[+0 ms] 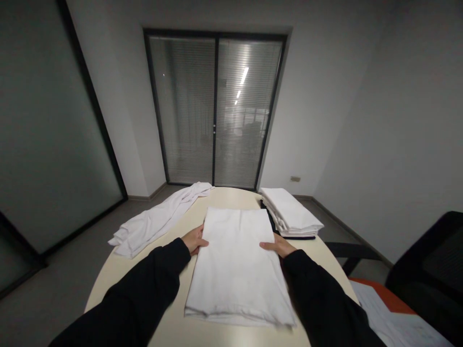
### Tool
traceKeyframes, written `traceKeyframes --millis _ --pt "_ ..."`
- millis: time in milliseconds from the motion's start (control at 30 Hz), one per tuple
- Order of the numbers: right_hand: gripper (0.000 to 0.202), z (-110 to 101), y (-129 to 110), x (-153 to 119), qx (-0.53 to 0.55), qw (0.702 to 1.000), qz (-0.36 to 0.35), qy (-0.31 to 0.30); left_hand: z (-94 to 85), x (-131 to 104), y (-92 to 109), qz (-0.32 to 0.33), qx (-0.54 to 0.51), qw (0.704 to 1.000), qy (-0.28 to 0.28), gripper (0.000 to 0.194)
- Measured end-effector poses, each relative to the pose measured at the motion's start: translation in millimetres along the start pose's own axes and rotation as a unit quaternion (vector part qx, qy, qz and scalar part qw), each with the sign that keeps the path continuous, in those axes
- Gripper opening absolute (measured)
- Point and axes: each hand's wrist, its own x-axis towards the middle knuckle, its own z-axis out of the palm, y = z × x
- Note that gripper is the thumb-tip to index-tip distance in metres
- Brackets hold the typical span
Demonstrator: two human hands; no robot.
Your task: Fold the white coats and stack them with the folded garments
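Glazed partition with blinds stands beyond the round table. Loose white cloth lies along the table's left edge. Left of the table's centre, the left hand clamps one side of the folded white cloth, which lies at the table's middle, thumb on top. Right of the table's centre, the right hand clamps the opposite side likewise; its fingers beneath are hidden. Folded white stack rests at the table's far right. To keep layers flush, hold both grips level and apply even tension
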Motion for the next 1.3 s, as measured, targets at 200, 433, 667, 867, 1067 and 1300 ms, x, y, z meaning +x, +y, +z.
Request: traceKeyframes --millis 200,433,667,867,1067,1300 --pt "0.065 -1 -6 -6 -0.013 0.999 0.014 -0.027 -4.8 2 -1 -0.034 0.01 0.999 0.024 0.057" --pt "0.057 5 -13 -10 -0.009 1.0 -0.003 -0.014 -3.7 3 8 -0.067 -0.049 0.995 0.062 0.054" --pt "0.056 6 -13 -18 0.035 0.998 0.016 -0.053 -8.3 1 11 -0.11 -0.032 0.99 0.086 0.056" --pt "0.057 1 -11 -17 0.051 0.997 0.025 -0.053 -9.5 3 8 -0.101 -0.031 0.989 0.1 0.054" --pt "0.053 0 -11 -18 0.072 0.997 0.022 -0.032 -17.1 6 3 -0.102 -0.03 0.989 0.1 0.045" --pt "0.05 -5 -3 -10 0.075 0.997 0.007 -0.026 -18.2 5 4 -0.116 -0.023 0.989 0.093 0.041"
